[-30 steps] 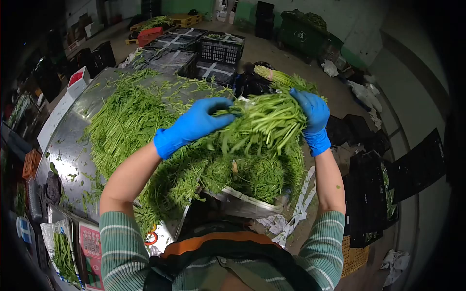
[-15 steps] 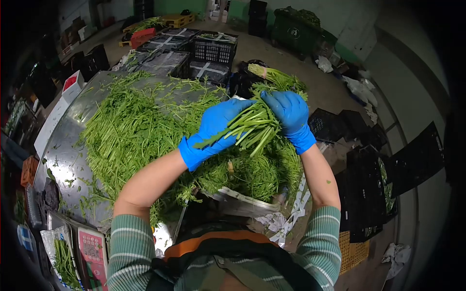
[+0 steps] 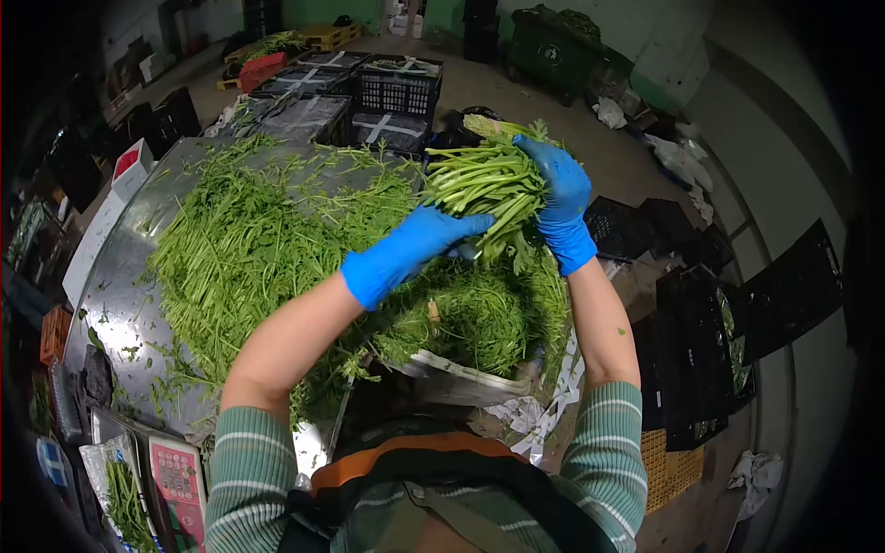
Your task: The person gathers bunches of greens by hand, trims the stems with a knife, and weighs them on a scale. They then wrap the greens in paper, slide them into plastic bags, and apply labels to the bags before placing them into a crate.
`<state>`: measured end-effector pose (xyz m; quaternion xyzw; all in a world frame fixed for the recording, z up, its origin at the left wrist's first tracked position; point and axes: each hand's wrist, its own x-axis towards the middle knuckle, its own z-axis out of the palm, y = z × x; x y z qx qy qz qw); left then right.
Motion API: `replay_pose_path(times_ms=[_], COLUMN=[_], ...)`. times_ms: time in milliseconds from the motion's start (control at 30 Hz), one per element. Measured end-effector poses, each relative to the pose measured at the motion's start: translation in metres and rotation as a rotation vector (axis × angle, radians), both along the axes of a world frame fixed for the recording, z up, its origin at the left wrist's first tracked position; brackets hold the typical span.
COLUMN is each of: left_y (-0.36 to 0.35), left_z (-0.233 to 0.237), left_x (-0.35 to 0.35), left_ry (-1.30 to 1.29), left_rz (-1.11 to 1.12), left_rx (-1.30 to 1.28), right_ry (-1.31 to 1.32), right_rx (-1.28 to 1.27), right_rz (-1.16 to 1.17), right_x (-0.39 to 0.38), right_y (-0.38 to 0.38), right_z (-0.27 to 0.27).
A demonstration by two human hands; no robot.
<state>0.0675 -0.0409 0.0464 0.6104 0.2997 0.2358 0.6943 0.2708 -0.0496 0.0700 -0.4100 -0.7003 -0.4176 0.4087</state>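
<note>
A thick bunch of leafy greens (image 3: 484, 184) is raised over the heap, cut stem ends facing left and toward me. My right hand (image 3: 564, 184), in a blue glove, is closed around its leafy side, thumb on top. Just below the stem ends is my left hand (image 3: 415, 238), also gloved in blue, fingers bent in and thumb pointing right. What its fingers pinch is hidden. Beneath both hands lie more loose greens (image 3: 489, 323), while a large pile of greens (image 3: 249, 240) spreads over the metal table (image 3: 120, 276) to the left.
Behind the bunch lies a tied bundle (image 3: 481, 124). Taped black crates (image 3: 396, 92) stand beyond the table. At lower left are a pink-fronted scale (image 3: 175, 475) and a bag of greens (image 3: 129, 502). Black crates (image 3: 691, 359) stand to the right.
The bunch has turned, its stems now pointing left instead of down toward me. My left hand has dropped from beside the bunch to below its stem ends; my right hand keeps its hold.
</note>
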Motion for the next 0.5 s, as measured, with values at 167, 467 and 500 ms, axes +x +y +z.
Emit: replay_pose_path(times_ms=[167,467,500], left_y=[-0.003,0.007,0.002], left_z=[-0.014,-0.018,-0.017], left_x=[-0.026,-0.01,0.001], left_ry=[0.019,0.126,0.03], left_rz=[0.109,0.138,0.121], left_rx=[0.258,0.775,0.572], right_ry=[0.124,0.246,0.245], right_rx=[-0.071,-0.182,-0.187], right_rz=[-0.08,0.035,0.04], right_x=[0.032,0.013,0.005], right_y=[-0.008,-0.012,-0.011], right_z=[-0.002,-0.004,-0.003])
